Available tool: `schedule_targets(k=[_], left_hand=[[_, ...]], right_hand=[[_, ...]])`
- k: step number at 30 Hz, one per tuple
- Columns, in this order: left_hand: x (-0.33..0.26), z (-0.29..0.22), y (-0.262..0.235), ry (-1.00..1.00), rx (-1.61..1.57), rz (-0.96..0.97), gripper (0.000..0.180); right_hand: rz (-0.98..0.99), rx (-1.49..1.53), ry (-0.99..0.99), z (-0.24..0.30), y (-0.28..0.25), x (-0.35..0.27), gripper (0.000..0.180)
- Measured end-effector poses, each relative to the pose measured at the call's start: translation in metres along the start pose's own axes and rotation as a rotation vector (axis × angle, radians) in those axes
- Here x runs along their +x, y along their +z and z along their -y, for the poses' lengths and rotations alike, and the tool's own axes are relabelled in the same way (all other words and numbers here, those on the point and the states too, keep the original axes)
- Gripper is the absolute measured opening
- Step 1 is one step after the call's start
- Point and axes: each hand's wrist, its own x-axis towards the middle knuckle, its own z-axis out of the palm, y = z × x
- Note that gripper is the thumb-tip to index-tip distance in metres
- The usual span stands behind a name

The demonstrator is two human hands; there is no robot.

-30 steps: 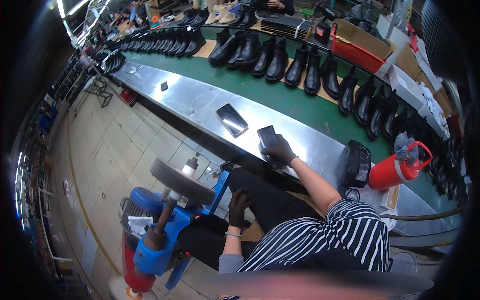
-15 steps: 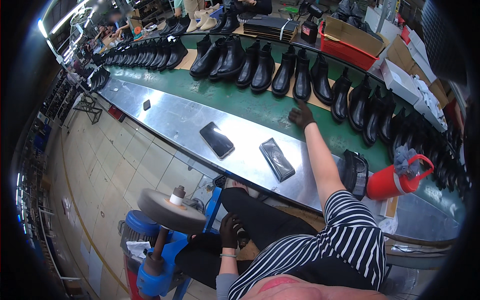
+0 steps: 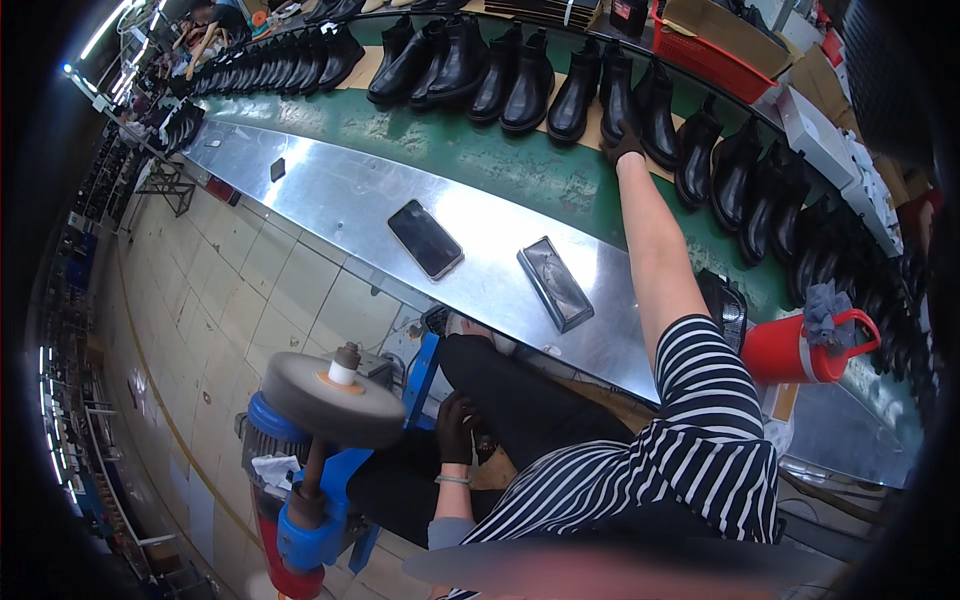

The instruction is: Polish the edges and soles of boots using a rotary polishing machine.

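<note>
My right hand (image 3: 624,145), in a dark glove, reaches across the bench to the row of boots. Its fingers close over the toe of a glossy black ankle boot (image 3: 618,92), which stands upright among its neighbours; part of the grip is hidden. Over my lap, beside my thigh, my left hand (image 3: 456,428) is gloved too, with loosely bent fingers apart and nothing visible in them. Nearest to it is a grey polishing wheel (image 3: 335,402) on a blue machine (image 3: 315,535), blurred as if spinning.
On the metal bench edge (image 3: 340,205) lie a phone (image 3: 426,239), a dark rectangular case (image 3: 556,285) and a small dark object (image 3: 278,170). A red tumbler (image 3: 795,350) stands at the right. Behind the boots are a red basket (image 3: 700,62) and a white box (image 3: 818,135).
My right hand has moved forward from over the green surface onto the boot's toe. My left hand stays near my thigh. The view has tilted down, shifting the boots higher in the picture.
</note>
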Motion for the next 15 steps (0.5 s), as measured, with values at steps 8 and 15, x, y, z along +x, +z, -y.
schedule_targets(k=[8,15], left_hand=[[-0.026,-0.008,-0.016,-0.093,-0.121,-0.206,0.040],[-0.031,-0.010,-0.016,-0.039,-0.125,-0.174,0.041]], right_hand=[[-0.395,0.635,0.226,0.040,0.069,-0.164,0.054],[-0.241,0.222,-0.228,0.114,-0.004,-0.346,0.036]])
